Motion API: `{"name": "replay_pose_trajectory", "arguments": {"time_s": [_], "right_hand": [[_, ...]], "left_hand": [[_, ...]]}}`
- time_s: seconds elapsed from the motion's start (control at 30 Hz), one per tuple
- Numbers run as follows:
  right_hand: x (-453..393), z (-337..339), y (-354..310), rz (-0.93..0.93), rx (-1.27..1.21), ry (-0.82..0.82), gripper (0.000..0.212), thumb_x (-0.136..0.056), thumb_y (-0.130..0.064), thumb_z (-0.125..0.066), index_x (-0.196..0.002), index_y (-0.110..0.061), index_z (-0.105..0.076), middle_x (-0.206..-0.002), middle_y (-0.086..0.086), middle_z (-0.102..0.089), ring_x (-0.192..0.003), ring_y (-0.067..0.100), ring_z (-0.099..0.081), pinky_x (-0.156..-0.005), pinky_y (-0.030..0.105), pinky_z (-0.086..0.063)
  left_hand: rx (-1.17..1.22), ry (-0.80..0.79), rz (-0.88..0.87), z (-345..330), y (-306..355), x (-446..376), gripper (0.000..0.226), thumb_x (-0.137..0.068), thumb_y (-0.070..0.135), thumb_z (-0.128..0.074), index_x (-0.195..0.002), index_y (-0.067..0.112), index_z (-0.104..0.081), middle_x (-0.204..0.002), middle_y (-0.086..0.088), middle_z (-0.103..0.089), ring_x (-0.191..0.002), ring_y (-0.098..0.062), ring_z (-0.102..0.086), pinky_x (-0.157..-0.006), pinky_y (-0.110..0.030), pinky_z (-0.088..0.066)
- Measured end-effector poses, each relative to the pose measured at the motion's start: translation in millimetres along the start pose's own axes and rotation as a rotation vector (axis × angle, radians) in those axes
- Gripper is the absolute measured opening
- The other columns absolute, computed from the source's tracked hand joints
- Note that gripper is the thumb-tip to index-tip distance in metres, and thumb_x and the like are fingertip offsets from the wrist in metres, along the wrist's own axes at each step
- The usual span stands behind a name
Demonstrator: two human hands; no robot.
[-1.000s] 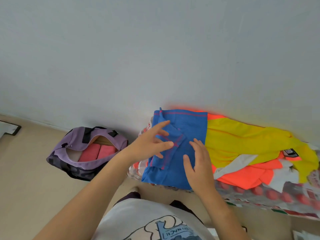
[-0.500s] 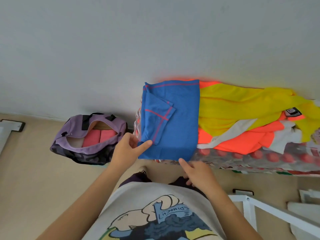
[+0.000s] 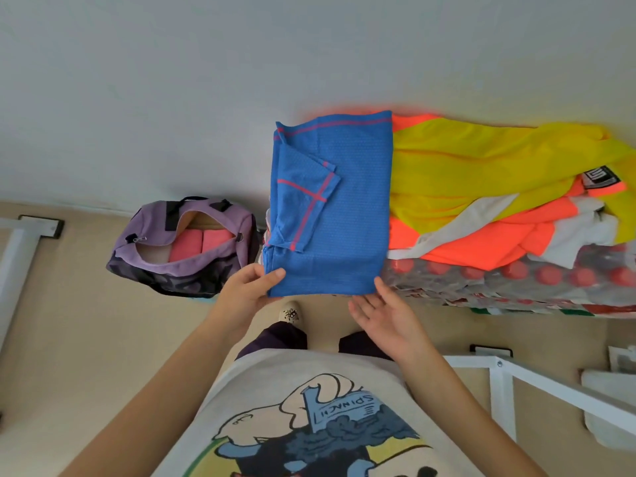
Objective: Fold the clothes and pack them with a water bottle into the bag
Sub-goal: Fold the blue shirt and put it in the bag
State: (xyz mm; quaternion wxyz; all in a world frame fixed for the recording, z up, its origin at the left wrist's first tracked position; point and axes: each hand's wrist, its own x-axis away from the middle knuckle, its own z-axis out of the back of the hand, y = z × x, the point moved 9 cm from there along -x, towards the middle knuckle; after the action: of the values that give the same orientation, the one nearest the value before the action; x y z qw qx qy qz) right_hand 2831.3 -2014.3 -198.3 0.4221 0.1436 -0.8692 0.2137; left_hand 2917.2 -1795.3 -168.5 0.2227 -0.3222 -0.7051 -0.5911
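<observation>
A blue shirt (image 3: 344, 208) with red seams lies folded lengthwise on the left end of a pack of bottles. My left hand (image 3: 249, 287) pinches its near left corner, thumb on top. My right hand (image 3: 382, 313) is palm-up with fingers spread at the near right corner, fingertips touching the hem. A yellow garment (image 3: 481, 166) and an orange-and-white garment (image 3: 488, 239) lie unfolded to the right. On the floor to the left stands an open purple bag (image 3: 186, 249) with two pink folded items (image 3: 198, 247) inside.
The clothes rest on a shrink-wrapped pack of red-capped water bottles (image 3: 516, 280) against the white wall. A white metal frame (image 3: 516, 380) stands at the lower right, another frame (image 3: 20, 249) at the far left. My foot (image 3: 289, 313) is on the beige floor.
My hands left the middle of the blue shirt and dropped to its near edge. The left hand took hold of the near left corner; the right hand turned palm-up at the right corner.
</observation>
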Motion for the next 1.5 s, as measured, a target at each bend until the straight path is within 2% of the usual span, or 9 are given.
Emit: {"name": "replay_pose_trajectory", "arguments": {"time_s": [0.13,0.23,0.33,0.53,0.67,0.8,0.97,1.2,1.5], "right_hand": [[10.5,-8.8,-6.7,0.008,0.208,0.029,0.02,-0.081,-0.023,-0.072,-0.099,-0.017,-0.065,-0.079,-0.002,-0.065,-0.064,0.01,-0.061,-0.07,0.03,-0.052],[26.6,-20.3,-20.0,0.124,0.408,0.043,0.017,-0.086,-0.021,-0.067,-0.102,-0.016,-0.066,-0.085,0.0,-0.066,-0.064,0.012,-0.059,-0.066,0.027,-0.05],[51.9,-43.9,-46.3,0.349,0.562,0.058,0.016,-0.093,-0.012,-0.063,-0.108,-0.007,-0.062,-0.086,0.008,-0.069,-0.061,0.017,-0.062,-0.056,0.028,-0.05],[86.8,-114.3,-113.2,0.654,0.698,0.054,0.022,-0.092,-0.013,-0.067,-0.111,-0.017,-0.057,-0.073,0.012,-0.072,-0.056,0.024,-0.067,-0.051,0.033,-0.052],[65.7,-169.0,-151.9,0.652,0.721,-0.04,0.013,-0.091,-0.01,-0.068,-0.102,-0.011,-0.061,-0.088,0.007,-0.076,-0.078,0.024,-0.074,-0.059,0.027,-0.056],[33.2,-207.2,-182.9,0.718,0.973,0.005,0.006,-0.096,-0.007,-0.06,-0.095,-0.012,-0.062,-0.099,0.015,-0.075,-0.069,0.015,-0.074,-0.058,0.022,-0.056],[-5.2,-217.0,-203.6,0.735,1.052,0.139,0.008,-0.098,-0.009,-0.054,-0.101,-0.007,-0.061,-0.106,0.022,-0.071,-0.066,0.018,-0.069,-0.058,0.026,-0.053],[9.6,-197.8,-216.2,1.016,1.239,0.385,0.034,-0.087,-0.011,-0.07,-0.117,-0.016,-0.054,-0.099,0.005,-0.062,-0.077,0.017,-0.061,-0.065,0.019,-0.047],[-10.9,-174.3,-206.4,0.91,1.387,0.456,0.033,-0.086,-0.035,-0.074,-0.102,-0.013,-0.055,-0.076,-0.012,-0.052,-0.078,0.018,-0.055,-0.065,0.03,-0.036]], "left_hand": [[-0.007,0.06,-0.034,1.5,2.2,7.7,0.022,-0.086,0.008,-0.07,-0.092,0.01,-0.049,-0.084,-0.008,-0.068,-0.075,-0.024,-0.069,-0.063,-0.031,-0.058],[-0.059,0.082,-0.127,-1.1,14.2,18.7,0.038,-0.089,0.006,-0.067,-0.12,0.006,-0.044,-0.073,-0.013,-0.069,-0.057,-0.026,-0.064,-0.054,-0.031,-0.054],[-0.058,-0.01,-0.257,-11.0,37.8,32.5,0.066,-0.086,0.01,-0.07,-0.141,0.03,-0.039,-0.071,-0.022,-0.067,-0.053,-0.028,-0.06,-0.054,-0.033,-0.052],[0.053,-0.043,-0.383,-29.7,102.4,31.5,0.019,-0.079,0.025,-0.079,-0.097,0.02,-0.077,-0.092,-0.012,-0.073,-0.07,-0.028,-0.07,-0.061,-0.033,-0.055],[0.019,-0.229,-0.394,-47.6,150.0,0.1,0.043,-0.079,0.013,-0.076,-0.12,0.013,-0.064,-0.113,-0.009,-0.072,-0.1,-0.026,-0.071,-0.077,-0.03,-0.058],[-0.254,-0.014,-0.372,-39.3,189.5,-48.5,0.002,-0.09,0.01,-0.067,-0.091,0.008,-0.067,-0.078,-0.007,-0.073,-0.061,-0.014,-0.069,-0.053,-0.02,-0.053],[-0.349,0.138,-0.383,-33.9,211.7,-93.3,0.013,-0.091,0.014,-0.067,-0.083,0.004,-0.068,-0.054,-0.001,-0.061,-0.044,-0.014,-0.052,-0.041,-0.02,-0.044],[-0.432,0.262,-0.469,-20.2,198.5,-96.9,0.061,-0.084,0.034,-0.075,-0.136,0.022,-0.045,-0.109,-0.001,-0.056,-0.09,-0.012,-0.058,-0.063,-0.016,-0.042],[-0.421,0.325,-0.166,-26.5,147.9,-107.7,0.05,-0.08,0.051,-0.074,-0.1,0.008,-0.059,-0.093,-0.001,-0.062,-0.074,-0.01,-0.056,-0.056,-0.024,-0.039]]}}
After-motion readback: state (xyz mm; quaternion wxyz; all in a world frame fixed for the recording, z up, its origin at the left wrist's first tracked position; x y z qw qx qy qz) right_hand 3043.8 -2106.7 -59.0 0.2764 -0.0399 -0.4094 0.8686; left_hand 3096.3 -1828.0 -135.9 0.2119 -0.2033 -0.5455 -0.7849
